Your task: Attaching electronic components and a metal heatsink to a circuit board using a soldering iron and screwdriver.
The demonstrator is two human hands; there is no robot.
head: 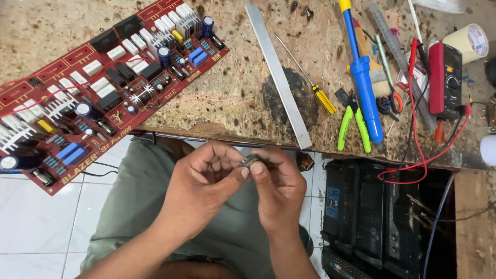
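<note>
**Small dark part pinched between both hands below a scarred worktop**

The worktop [237,88] fills the upper half of the frame: a mottled tan slab, heavily stained and burnt, with one dark scorch patch near its middle. Below its front edge, white floor tiles [36,217] show at lower left, and the person's grey-green trousers [139,196] fill the lower centre. At lower right, black electronic units [372,212] stand under the worktop.

A long red circuit board [98,82] crowded with white, black and blue parts lies slantwise at upper left, its lower end overhanging the edge. A flat metal bar [279,77] runs diagonally through the centre, with a yellow-handled screwdriver [310,82] just beside it. Further right lie a blue soldering tool [361,72], green-handled cutters [354,126], a steel ruler [400,62], a red multimeter [445,77] with red leads, and a roll of tape [469,41] at the upper right corner.

The small component [251,160] sits at lower centre, just under the worktop's edge, above the lap. It is dark and squat with a greyish metallic sheen; finer detail is too small to tell. The left hand [204,183] and right hand [279,188] meet on it, each set of fingers closed around it in a pinch, thumbs touching.
</note>
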